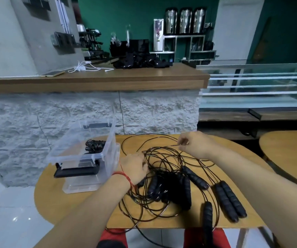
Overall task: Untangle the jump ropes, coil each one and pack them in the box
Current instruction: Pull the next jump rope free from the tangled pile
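A rounded wooden worktop (58,199) fills the lower centre of the frame. On its left stands a clear plastic box (111,151). Tangled black jump ropes (163,178) sprawl across the middle, with two handles (231,201) side by side at lower right.

We see a smooth matt wood bench (63,199), a clear glossy plastic box (83,154) at nine o'clock, glossy thin black cords (162,158) and matt ribbed foam-like handles (231,201).

Black jump ropes (172,187) are lying lower centre on a tan wood-grain table (68,197); the black-latched box (108,140) is showing clear.
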